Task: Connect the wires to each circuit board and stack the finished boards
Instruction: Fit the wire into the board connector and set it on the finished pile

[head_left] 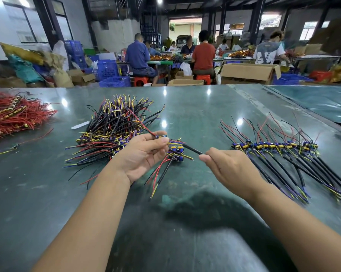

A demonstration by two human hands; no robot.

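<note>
Head-worn view, forward-down, close over table (195, 107)

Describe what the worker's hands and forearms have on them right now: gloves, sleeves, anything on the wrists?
Nothing worn. The left hand and right hand are both bare, without gloves or finger cots. Both forearms are uncovered as far as the bottom edge of the head view, with no sleeve, watch, strap or ring showing.

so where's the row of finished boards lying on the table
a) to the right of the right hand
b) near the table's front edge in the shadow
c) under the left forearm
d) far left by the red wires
a: the row of boards with black cables fanned toward the person lies on the green table, just right of the right hand, which pinches a black cable.
</note>
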